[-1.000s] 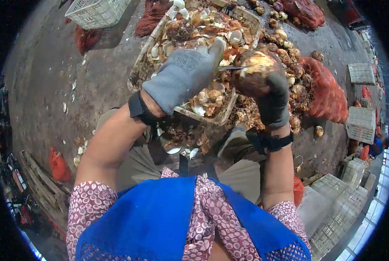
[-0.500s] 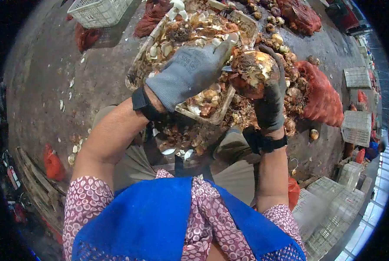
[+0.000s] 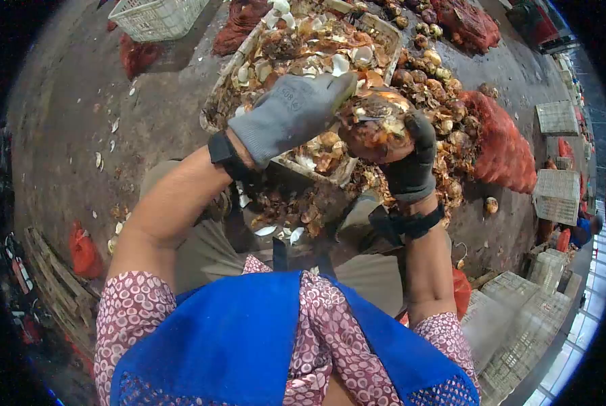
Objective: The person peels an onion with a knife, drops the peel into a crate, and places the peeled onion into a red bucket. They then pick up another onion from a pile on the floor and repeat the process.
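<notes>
A large onion (image 3: 376, 132) with brown, ragged skin sits in the grip of my right hand (image 3: 417, 159), which wears a dark, dirty glove. My left hand (image 3: 293, 108), in a grey glove, is closed right beside the onion's left side. A short metal blade showed at these fingers a moment earlier; now the knife is hidden behind the glove and onion. Below both hands stands a shallow crate (image 3: 211, 101) filled with onion skins and white cut pieces. To its right lies a heap of unpeeled onions (image 3: 455, 139).
A red mesh sack (image 3: 503, 145) lies beside the onion heap, with another red sack (image 3: 467, 27) farther back. A white plastic crate (image 3: 157, 19) stands at the far left. Stacked crates (image 3: 520, 325) are at the lower right, and wooden poles (image 3: 59, 284) at the left.
My right hand has brought the onion down and to the left, turning it slightly. My left hand has shifted a little; the blade that showed beside it is out of sight.
</notes>
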{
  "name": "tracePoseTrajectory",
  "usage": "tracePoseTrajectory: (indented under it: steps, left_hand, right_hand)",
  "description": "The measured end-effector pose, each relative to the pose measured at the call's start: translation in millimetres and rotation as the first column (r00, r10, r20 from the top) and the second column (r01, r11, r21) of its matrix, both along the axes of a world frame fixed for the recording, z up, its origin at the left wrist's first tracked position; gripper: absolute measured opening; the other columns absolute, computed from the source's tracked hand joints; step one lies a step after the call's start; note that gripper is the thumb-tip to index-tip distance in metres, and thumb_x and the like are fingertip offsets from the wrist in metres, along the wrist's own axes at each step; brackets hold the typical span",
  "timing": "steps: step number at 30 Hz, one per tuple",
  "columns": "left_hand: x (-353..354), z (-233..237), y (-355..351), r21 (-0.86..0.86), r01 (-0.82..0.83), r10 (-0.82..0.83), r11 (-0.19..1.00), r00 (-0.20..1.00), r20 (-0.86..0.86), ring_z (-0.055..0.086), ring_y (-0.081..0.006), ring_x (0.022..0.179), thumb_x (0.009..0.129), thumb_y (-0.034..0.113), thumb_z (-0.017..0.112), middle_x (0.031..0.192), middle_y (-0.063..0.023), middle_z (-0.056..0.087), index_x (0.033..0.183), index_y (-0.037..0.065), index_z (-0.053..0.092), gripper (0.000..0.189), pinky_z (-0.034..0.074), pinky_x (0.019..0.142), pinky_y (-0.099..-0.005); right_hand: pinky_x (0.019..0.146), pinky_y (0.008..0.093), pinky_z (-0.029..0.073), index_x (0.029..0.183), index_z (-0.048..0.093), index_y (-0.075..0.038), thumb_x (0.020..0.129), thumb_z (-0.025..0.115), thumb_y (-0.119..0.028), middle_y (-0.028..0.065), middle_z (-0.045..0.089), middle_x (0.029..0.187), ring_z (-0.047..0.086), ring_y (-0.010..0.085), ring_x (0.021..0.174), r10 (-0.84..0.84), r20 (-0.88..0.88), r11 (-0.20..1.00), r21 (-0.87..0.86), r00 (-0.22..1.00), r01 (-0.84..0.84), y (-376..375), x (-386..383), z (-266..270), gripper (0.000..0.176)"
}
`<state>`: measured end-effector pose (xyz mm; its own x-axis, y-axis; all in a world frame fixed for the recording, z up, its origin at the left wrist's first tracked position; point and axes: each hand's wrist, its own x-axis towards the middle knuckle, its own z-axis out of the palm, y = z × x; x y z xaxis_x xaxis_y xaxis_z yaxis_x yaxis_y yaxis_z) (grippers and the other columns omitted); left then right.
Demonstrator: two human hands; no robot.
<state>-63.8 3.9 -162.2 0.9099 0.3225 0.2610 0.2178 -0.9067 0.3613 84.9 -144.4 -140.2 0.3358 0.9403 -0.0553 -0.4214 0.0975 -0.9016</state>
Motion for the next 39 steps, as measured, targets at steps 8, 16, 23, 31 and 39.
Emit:
tracePoseTrajectory:
  steps: [8, 16, 23, 31, 39]
  left_hand:
    - [-8, 6, -9, -0.181, -0.156, 0.118, 0.971, 0.972, -0.203, 0.062, -0.0387, 0.092, 0.083, 0.013, 0.059, 0.104, -0.0199, 0.062, 0.131, 0.01, 0.042, 0.051, 0.051, 0.076, -0.0435]
    - [-12, -3, -1, -0.174, -0.094, 0.064, 0.98, 0.984, -0.167, 0.062, -0.037, 0.096, 0.083, 0.01, 0.057, 0.105, -0.0192, 0.061, 0.13, 0.01, 0.044, 0.048, 0.051, 0.076, -0.0433]
    - [-21, -10, 0, -0.4, 0.133, -0.136, 0.907, 0.99, 0.02, 0.065, -0.032, 0.085, 0.08, 0.009, 0.062, 0.099, -0.0169, 0.064, 0.125, 0.009, 0.052, 0.046, 0.051, 0.076, -0.0372]
    - [-22, 0, 1, -0.888, 0.097, -0.247, 0.45, 0.969, -0.02, 0.059, -0.0095, 0.068, 0.088, 0.022, 0.061, 0.076, -0.0037, 0.064, 0.118, 0.006, 0.06, 0.033, 0.048, 0.06, -0.0298]
    - [1, 15, -3, -0.602, 0.177, 0.012, 0.779, 0.955, 0.297, 0.06, -0.0134, 0.09, 0.087, 0.013, 0.063, 0.101, -0.0082, 0.064, 0.124, 0.002, 0.053, 0.039, 0.048, 0.078, -0.0287]
  right_hand:
    - [0.094, 0.0395, 0.048, 0.118, 0.053, -0.002, 0.084, 0.059, -0.015, 0.0123, 0.061, 0.111, 0.06, 0.0224, 0.105, -0.172, 0.302, 0.983, -0.001, 0.938, 0.181, 9, -14, 23, 0.037]
    - [0.101, 0.0414, 0.044, 0.124, 0.054, -0.004, 0.088, 0.054, -0.031, 0.0124, 0.056, 0.126, 0.054, 0.0253, 0.118, 0.126, -0.307, 0.992, 0.056, 0.943, -0.114, 3, 2, -20, 0.045]
    - [0.099, 0.0372, 0.045, 0.124, 0.053, -0.003, 0.084, 0.058, -0.029, 0.0108, 0.059, 0.122, 0.058, 0.0231, 0.11, 0.07, -0.334, 0.997, 0.001, 0.94, -0.074, 2, -2, -16, 0.048]
    - [0.098, 0.0371, 0.044, 0.122, 0.054, -0.001, 0.087, 0.056, -0.037, 0.0097, 0.059, 0.122, 0.055, 0.0222, 0.114, -0.17, 0.664, 0.974, 0.223, 0.728, 0.024, -20, 40, -79, 0.05]
    - [0.097, 0.0379, 0.045, 0.123, 0.054, -0.013, 0.088, 0.062, -0.034, 0.0069, 0.056, 0.125, 0.054, 0.0209, 0.114, -0.012, -0.276, 0.996, -0.083, 0.961, -0.011, -4, 10, -23, 0.042]
